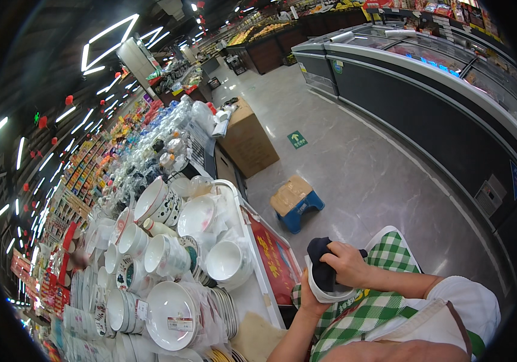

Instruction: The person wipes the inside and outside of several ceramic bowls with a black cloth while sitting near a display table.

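My left hand (311, 296) grips a white bowl (330, 297) from below and the side, just above my lap. Inside its mouth, my right hand (348, 263) presses a bunched dark cloth (324, 267) against the wall. The cloth covers much of the bowl's inside. A green-and-white checked apron (367, 312) lies beneath both hands. To the left stands a display table (263, 253) loaded with white bowls (224, 260) and stacked plates (172, 312), many in clear plastic wrapping.
A blue step stool (301, 210) topped with cardboard (291, 194) stands on the grey floor ahead. Beyond it is a large cardboard box (249, 140) against the display. A long chest freezer (403, 108) runs along the right. Beige paper (258, 332) lies at the table's near edge.
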{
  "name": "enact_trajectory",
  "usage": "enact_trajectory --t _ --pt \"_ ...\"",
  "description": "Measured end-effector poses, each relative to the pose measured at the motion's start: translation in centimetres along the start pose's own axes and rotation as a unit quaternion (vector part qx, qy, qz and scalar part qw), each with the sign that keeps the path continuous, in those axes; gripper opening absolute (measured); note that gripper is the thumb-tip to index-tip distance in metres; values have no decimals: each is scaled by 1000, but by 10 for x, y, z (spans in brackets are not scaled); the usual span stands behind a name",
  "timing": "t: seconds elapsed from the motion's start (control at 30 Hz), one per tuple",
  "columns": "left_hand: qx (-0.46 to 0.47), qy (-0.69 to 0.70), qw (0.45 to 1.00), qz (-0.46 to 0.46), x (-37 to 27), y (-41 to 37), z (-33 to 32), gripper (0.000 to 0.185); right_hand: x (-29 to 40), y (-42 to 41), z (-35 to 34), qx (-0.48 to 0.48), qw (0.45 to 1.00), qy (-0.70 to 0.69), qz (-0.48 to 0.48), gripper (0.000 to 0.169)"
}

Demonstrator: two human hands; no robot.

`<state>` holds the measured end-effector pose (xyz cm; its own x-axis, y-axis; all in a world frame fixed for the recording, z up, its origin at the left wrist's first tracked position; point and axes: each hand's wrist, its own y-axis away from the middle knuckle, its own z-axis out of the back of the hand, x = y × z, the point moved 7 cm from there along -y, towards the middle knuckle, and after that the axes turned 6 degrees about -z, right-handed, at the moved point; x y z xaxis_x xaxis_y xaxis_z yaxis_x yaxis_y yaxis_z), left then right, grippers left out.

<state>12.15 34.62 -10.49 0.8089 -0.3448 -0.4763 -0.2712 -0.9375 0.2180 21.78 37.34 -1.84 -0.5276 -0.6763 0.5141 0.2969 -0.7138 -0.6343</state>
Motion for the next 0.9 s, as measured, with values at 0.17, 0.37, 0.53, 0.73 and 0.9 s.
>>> enact_trajectory --t 0.17,0.37,0.53,0.73,0.9 --pt "-95 -91 987 -91 -4 -4 32 54 -24 8 -20 57 982 73 -163 29" --pt "-61 -340 891 -295 -33 5 19 61 -40 10 -45 264 934 73 -229 23" --pt "-20 -483 817 -315 -37 5 6 68 -66 41 -96 366 898 -200 -138 32" --pt "8 -439 845 -307 -31 -7 26 69 -61 69 -87 324 582 -493 -560 37" --pt "26 -379 864 -331 -37 -5 21 64 -73 40 -66 224 812 -492 -221 36"
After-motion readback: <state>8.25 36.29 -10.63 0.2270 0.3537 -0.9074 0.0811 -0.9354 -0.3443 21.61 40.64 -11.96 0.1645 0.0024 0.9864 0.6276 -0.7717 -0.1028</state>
